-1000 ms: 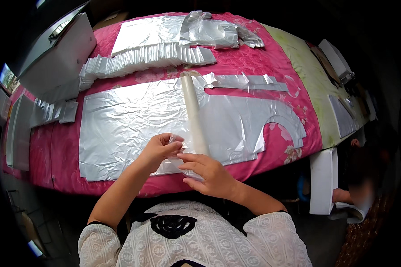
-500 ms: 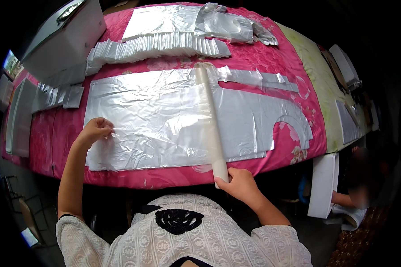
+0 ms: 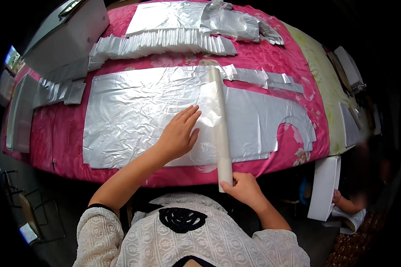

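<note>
Spread across the table is a stack of thin silver plastic sheets (image 3: 133, 129), creased on the left and smoother on the right, with a curved cutout at the right end. A long pale tube (image 3: 222, 124) lies crosswise over the stack. My right hand (image 3: 245, 189) grips the tube's near end, beyond the sheets' near edge. Left of the tube, my left hand (image 3: 178, 133) is over the creased top sheet with fingers stretched out, holding nothing. Whether its palm presses on the sheet I cannot tell.
Behind the stack stand a row of folded silver packets (image 3: 160, 43) and another pile of silver sheets (image 3: 169, 18). At the left are a white box (image 3: 69, 38) and a clear bin (image 3: 22, 113). A pink floral cloth (image 3: 67, 129) covers the table. Another person's hand (image 3: 338, 198) touches a white box at the right.
My left hand has moved right from the sheets' left edge to near the tube, its fingers now extended. My right hand still holds the tube, which sits slightly farther right in view.
</note>
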Motion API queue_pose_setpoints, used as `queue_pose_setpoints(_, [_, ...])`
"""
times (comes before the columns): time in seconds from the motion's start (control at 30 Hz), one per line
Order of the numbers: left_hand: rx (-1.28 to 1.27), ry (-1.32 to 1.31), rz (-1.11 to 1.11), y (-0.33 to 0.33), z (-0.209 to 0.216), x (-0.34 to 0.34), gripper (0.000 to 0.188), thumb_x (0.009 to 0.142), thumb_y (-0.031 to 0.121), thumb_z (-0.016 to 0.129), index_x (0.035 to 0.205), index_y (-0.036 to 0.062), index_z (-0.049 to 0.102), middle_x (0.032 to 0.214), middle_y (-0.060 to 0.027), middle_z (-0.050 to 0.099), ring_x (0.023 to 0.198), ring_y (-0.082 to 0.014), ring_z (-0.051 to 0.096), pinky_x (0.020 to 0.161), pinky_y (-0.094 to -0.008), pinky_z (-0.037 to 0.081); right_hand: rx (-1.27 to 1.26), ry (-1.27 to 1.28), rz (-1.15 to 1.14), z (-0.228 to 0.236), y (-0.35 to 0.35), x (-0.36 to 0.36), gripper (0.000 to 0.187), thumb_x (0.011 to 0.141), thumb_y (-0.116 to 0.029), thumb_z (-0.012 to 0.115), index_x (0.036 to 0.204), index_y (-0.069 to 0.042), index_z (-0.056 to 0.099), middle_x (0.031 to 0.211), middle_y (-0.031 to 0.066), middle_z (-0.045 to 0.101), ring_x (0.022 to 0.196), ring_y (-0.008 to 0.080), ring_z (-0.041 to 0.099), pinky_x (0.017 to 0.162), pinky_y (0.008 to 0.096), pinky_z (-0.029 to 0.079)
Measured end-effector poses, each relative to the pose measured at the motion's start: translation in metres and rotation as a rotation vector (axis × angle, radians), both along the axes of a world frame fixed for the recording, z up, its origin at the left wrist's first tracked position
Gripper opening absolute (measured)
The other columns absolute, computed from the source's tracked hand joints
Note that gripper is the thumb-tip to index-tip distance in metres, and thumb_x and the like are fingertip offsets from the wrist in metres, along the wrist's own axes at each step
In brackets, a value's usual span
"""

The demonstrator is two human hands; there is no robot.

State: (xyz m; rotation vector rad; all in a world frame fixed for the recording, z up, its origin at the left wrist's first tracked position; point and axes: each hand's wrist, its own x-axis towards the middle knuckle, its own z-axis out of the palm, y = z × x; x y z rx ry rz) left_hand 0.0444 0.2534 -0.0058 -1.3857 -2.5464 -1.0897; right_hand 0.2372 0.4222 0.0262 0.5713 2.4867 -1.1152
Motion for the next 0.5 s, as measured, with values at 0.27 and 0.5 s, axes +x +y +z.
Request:
queue_pose_setpoints(0.27, [-0.184,0.008,0.007,0.037,-0.031,0.028,0.066,0.082,0.020,0.047,0.137,-0.0096,0.024,0.143,-0.0267,0.026,0.135,-0.0380,0.022,0.111,-0.0453,0.016,-0.073,-0.098,0.055,-0.002,0.011,-0.006,0.047,0.074,-0.046,0.068,0.077,0.000,0.065,0.066,0.0131,0.064,0.062,0.0262,0.063,0.059,0.0342,0.048])
queue_pose_setpoints(0.5, [-0.256,0.097,0.023,0.038,-0.038,0.028,0.072,0.078,0.025,0.042,0.134,-0.0150,0.022,0.142,-0.0307,0.023,0.136,-0.0405,0.018,0.112,-0.0463,0.012,-0.014,0.147,0.104,0.008,0.044,-0.122,0.049,0.082,-0.045,0.063,0.088,0.004,0.065,0.068,0.0083,0.063,0.061,0.0132,0.059,0.058,0.0271,0.047])
